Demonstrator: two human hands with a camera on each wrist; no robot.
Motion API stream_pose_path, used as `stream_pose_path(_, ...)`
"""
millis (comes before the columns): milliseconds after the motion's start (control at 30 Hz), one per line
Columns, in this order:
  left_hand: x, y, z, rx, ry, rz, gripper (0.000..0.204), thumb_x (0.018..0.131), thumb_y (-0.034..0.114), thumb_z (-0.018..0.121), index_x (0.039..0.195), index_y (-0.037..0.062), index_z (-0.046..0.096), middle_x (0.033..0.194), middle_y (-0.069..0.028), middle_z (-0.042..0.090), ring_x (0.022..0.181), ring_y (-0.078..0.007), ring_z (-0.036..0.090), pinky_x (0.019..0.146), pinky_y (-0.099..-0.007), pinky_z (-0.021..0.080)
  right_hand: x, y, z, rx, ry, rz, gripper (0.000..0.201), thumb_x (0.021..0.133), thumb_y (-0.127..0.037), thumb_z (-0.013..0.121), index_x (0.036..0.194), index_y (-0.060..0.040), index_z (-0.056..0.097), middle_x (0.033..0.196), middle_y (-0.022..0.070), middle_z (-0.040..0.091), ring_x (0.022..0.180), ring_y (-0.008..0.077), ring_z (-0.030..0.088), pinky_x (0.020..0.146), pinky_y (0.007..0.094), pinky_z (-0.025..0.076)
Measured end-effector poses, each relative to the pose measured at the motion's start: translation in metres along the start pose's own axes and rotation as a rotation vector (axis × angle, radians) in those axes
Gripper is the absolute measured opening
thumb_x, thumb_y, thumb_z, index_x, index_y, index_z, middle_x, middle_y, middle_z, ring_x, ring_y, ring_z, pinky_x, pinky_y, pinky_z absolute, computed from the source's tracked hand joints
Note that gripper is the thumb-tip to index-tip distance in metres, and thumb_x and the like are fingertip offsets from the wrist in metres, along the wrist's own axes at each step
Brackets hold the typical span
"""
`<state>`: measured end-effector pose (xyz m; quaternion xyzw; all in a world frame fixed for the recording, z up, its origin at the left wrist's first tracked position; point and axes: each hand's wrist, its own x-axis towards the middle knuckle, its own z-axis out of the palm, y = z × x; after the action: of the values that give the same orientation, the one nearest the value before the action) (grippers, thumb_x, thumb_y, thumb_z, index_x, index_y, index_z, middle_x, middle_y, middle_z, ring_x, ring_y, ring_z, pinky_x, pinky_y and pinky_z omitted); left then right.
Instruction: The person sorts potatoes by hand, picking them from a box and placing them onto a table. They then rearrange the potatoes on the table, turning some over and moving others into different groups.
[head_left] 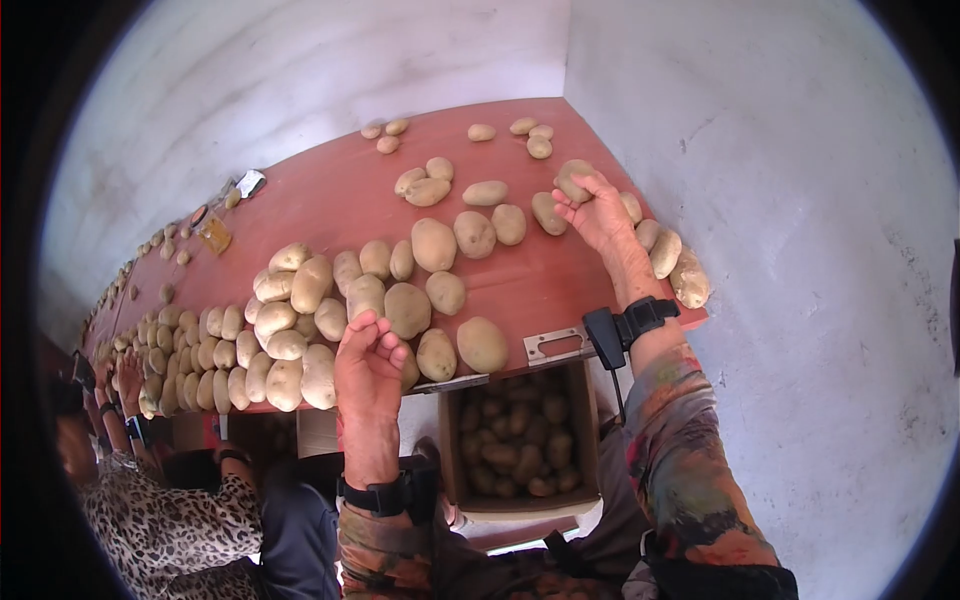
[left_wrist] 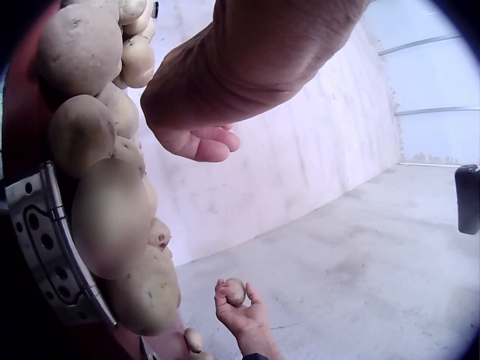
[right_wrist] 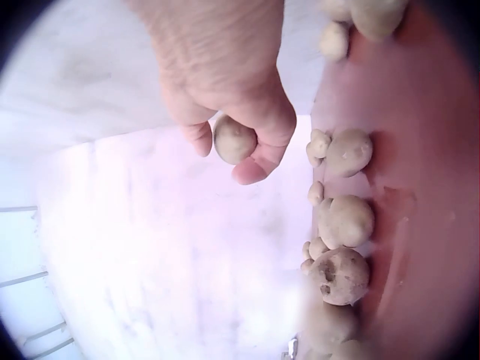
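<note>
My right hand (head_left: 603,220) grips a potato (head_left: 574,180) between thumb and fingers, raised over the right end of the table. In the right wrist view the same potato (right_wrist: 234,140) shows between the thumb and the curled fingers. My left hand (head_left: 368,380) is at the table's front edge, fingers loosely bent, with nothing seen in it. It overlaps the front potatoes in the head view; in the left wrist view the left hand (left_wrist: 217,90) appears raised beside the potatoes (left_wrist: 112,217). A large potato (head_left: 482,345) lies just right of it.
Many potatoes crowd the left part of the red table (head_left: 540,275), with smaller groups toward the back. Several potatoes (head_left: 688,278) line the right wall. Below the edge stands a cardboard box (head_left: 592,440) of potatoes. A metal hinge (head_left: 558,344) lies on the edge. Another person (head_left: 170,510) sits left.
</note>
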<state>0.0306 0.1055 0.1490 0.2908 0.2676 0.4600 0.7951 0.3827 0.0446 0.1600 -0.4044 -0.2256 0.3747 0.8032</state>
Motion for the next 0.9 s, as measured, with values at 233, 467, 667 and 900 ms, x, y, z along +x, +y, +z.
stream_pose_path(233,0.004,0.003,-0.004,0.021,0.027,0.021,0.016,0.084,0.007,0.052,0.1,0.0069,0.053,0.085,-0.0049,0.06,0.07,-0.0132,0.057,0.061,-0.0274,0.049,-0.024,-0.006,0.029,-0.044,-0.048,0.016,0.04,0.086,-0.023,0.056,0.119,-0.0038,0.043,0.096,0.0126,0.055,0.073,0.019,0.059,0.062,0.0309,0.051)
stream_pose_path(467,0.001,0.005,-0.008,-0.019,0.036,0.039,0.017,0.084,0.008,0.053,0.1,0.0065,0.054,0.085,-0.0054,0.06,0.07,-0.0137,0.058,0.06,-0.0275,0.051,-0.071,0.0,0.05,-0.257,-0.26,0.089,0.025,0.084,-0.022,0.056,0.1,-0.0041,0.05,0.087,0.0117,0.058,0.071,0.0193,0.06,0.058,0.0313,0.051)
stream_pose_path(667,0.005,0.004,-0.016,-0.03,0.008,0.032,0.018,0.083,0.008,0.054,0.101,0.0072,0.055,0.085,-0.0046,0.061,0.069,-0.0133,0.059,0.058,-0.0273,0.051,-0.115,-0.017,0.067,-0.439,-0.589,0.212,0.022,0.08,-0.019,0.057,0.095,-0.0041,0.051,0.085,0.0117,0.06,0.072,0.018,0.061,0.059,0.0302,0.051)
stream_pose_path(900,0.005,0.003,-0.01,0.019,0.052,0.03,0.022,0.083,0.009,0.054,0.105,0.0082,0.054,0.086,-0.0032,0.06,0.071,-0.0127,0.057,0.061,-0.0268,0.05,-0.145,0.001,0.068,-0.878,-1.139,0.324,0.037,0.077,-0.02,0.066,0.107,-0.0001,0.055,0.098,0.0111,0.062,0.091,0.0191,0.06,0.082,0.0297,0.048)
